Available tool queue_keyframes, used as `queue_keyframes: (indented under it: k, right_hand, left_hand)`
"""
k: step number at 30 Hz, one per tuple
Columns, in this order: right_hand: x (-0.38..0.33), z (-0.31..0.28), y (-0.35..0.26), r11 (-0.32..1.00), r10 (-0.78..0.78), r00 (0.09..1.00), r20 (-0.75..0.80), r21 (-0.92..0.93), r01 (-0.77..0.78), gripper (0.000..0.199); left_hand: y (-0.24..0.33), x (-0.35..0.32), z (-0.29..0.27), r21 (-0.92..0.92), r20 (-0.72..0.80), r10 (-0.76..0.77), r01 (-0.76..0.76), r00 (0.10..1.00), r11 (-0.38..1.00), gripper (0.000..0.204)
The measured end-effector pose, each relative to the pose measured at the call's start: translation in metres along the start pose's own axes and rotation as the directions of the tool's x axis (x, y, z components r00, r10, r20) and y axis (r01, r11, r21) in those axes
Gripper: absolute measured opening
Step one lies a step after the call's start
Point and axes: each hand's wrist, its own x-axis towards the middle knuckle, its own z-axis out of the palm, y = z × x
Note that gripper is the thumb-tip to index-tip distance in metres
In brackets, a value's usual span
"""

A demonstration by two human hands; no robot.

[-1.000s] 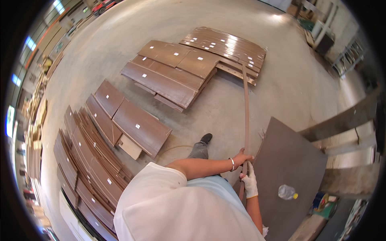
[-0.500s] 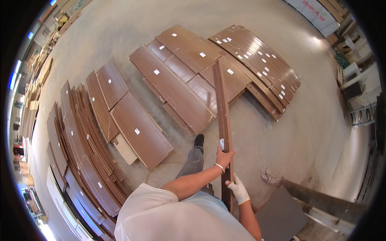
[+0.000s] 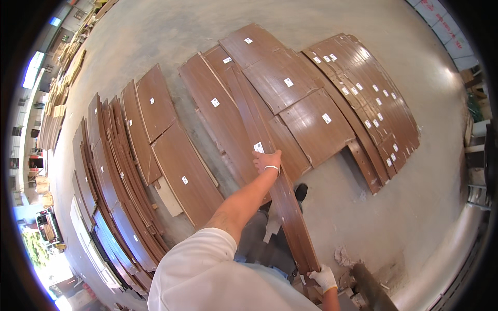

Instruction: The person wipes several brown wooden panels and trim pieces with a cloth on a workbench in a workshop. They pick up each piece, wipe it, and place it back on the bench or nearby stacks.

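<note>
The person's bare left hand [image 3: 267, 161], with a pale band [image 3: 272, 167] at the wrist, has its fingers bent around a long brown board [image 3: 285, 207], just beside the white label [image 3: 258, 147] on its upper face. The gloved right hand [image 3: 324, 279] holds the board's near end, its fingers closed on the right corner there, though some are hidden from sight. The board slants away from the person, and its far part overlaps, in view, the middle stack [image 3: 319, 127] of brown panels toward that stack's left edge; whether it touches the panels cannot be told. Beyond the middle stack's right edge lies a group of narrow brown strips [image 3: 371, 93] dotted with small labels. Past its left edge, well apart, another stack [image 3: 184, 160] of panels rests on the concrete floor [image 3: 353, 223]. A dark shoe [image 3: 301, 192] shows beside the board, near the middle stack's near edge. A crumpled pale rag [image 3: 342, 256] lies on the floor near the gloved hand, and light timber [image 3: 54, 114] is piled along the floor's left edge.
</note>
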Motion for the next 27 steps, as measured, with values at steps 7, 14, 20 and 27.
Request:
queue_keyframes:
  k: [7, 14, 20, 27]
  right_hand:
    - [0.179, -0.067, -0.053, 0.977, -0.09, 0.985, 0.149, 0.206, 0.058, 0.041]
    - [0.327, -0.092, -0.166, 0.985, -0.149, 0.944, 0.295, 0.124, 0.117, 0.034]
    - [0.406, -0.056, -0.219, 0.838, -0.142, 0.955, 0.261, 0.545, -0.024, 0.033]
    - [0.45, -0.02, -0.214, 0.544, -0.114, 0.979, 0.167, 0.835, -0.079, 0.026]
  left_hand:
    - [0.102, 0.128, 0.067, 0.038, -0.178, -0.027, 0.034, 0.984, 0.999, 0.121]
    - [0.18, 0.238, 0.114, 0.045, -0.31, -0.015, 0.03, 0.951, 0.999, 0.128]
    - [0.212, 0.329, 0.143, 0.093, -0.426, -0.023, 0.069, 0.904, 0.993, 0.132]
    - [0.218, 0.385, 0.162, 0.202, -0.494, 0.023, 0.09, 0.869, 0.975, 0.132]
